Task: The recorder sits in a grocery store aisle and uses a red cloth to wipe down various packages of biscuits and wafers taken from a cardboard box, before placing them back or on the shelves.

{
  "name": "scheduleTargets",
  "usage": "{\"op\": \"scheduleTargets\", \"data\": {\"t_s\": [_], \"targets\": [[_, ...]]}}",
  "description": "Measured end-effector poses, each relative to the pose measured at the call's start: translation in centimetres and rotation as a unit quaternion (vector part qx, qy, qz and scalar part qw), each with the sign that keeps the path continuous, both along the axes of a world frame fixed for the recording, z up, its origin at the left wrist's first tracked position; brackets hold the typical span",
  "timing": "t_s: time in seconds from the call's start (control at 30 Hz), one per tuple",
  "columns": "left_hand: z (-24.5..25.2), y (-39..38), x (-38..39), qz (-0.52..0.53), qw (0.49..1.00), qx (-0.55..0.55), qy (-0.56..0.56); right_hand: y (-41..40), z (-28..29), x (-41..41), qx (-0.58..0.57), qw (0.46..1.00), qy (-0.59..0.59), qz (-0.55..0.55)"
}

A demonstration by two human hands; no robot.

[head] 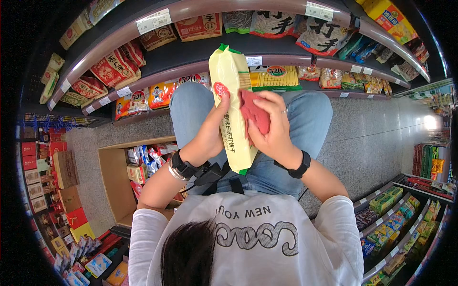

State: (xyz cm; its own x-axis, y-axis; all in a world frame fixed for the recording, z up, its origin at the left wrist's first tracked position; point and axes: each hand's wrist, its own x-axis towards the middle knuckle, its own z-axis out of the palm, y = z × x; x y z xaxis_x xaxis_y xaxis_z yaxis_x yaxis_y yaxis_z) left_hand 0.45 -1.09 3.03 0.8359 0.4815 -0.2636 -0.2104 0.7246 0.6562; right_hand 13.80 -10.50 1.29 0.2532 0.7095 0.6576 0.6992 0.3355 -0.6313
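A long, pale yellow packet of soda crackers (232, 118) with green ends stands nearly upright in the picture, over my lap. My left hand (214, 125) grips it along its left side, thumb on the front face near the red logo. In my right hand (270, 123) is a folded red cloth (254, 111), pressed against the packet's right side. The fingers of my right hand are bent over the cloth. The packet's back and part of my left hand's fingers are hidden.
Store shelves (186, 52) with bagged snacks curve across in front of my knees. An open cardboard box (116, 178) full of packaged snacks stands on the floor at the left. More shelves (384, 221) are at the lower right, and stacked boxed goods (66, 171) at the far left.
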Motion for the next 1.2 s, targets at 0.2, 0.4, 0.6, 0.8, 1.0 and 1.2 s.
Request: {"op": "scheduleTargets", "data": {"t_s": [0.2,0.4,0.6,0.8,1.0,1.2], "targets": [[-0.1,1.2,-0.3,0.066,0.992,-0.065,-0.085,-1.3,1.4,-2.3,-0.040,0.996,0.036,0.066],[-1.3,2.1,-0.9,0.080,0.991,0.000,-0.104,0.0,0.0,0.3,-0.034,0.999,-0.024,-0.010],[-0.2,1.0,-1.1,0.071,0.995,0.019,-0.075,-0.4,2.0,-2.1,-0.020,0.995,-0.014,0.102],[-4.3,-0.9,-2.7,0.048,0.990,0.015,-0.129,2.9,3.2,1.1,-0.020,0.996,-0.077,0.028],[-2.0,0.4,-4.8,0.151,0.985,0.029,-0.084,2.3,3.8,0.1,-0.071,0.990,-0.080,0.088],[3.4,2.7,-7.9,0.305,0.931,0.075,-0.187,3.6,3.3,-1.5,-0.164,0.974,0.071,0.137]]}}
